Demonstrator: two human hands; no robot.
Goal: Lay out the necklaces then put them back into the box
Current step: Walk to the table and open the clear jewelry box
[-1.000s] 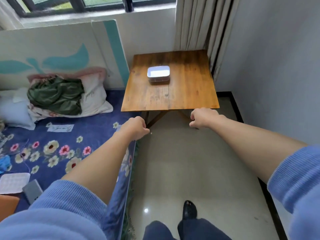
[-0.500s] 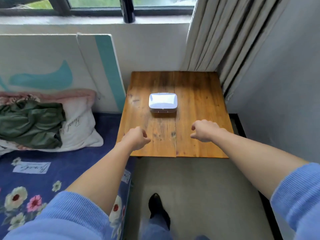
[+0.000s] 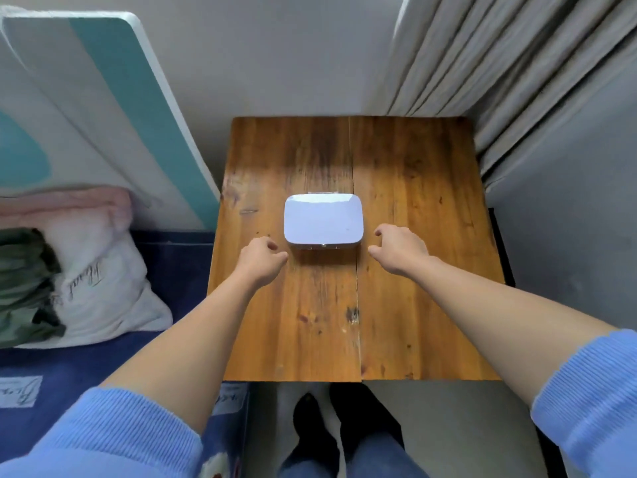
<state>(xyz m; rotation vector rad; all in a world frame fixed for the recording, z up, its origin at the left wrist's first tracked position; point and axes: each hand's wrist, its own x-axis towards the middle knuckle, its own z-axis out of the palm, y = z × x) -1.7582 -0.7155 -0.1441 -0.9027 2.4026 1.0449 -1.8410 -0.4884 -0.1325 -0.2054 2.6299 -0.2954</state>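
A pale rounded box (image 3: 323,220) with its lid closed sits in the middle of a square wooden table (image 3: 413,201). No necklaces show; the lid hides whatever is inside. My left hand (image 3: 262,260) hovers just left of the box's near corner, fingers curled in loosely with nothing in them. My right hand (image 3: 400,251) hovers just right of the box, fingers curved and apart, also holding nothing. Neither hand touches the box.
A bed with a blue flowered cover (image 3: 69,367), a white pillow (image 3: 100,288) and green cloth (image 3: 24,281) borders the table's left side. A padded board (image 3: 103,108) leans on the wall. Grey curtains (image 3: 482,63) hang at the back right. My feet (image 3: 331,432) stand at the table's near edge.
I have walked up to the table, and both hands have moved forward from its near edge to either side of the box. The right fist has loosened into spread fingers.
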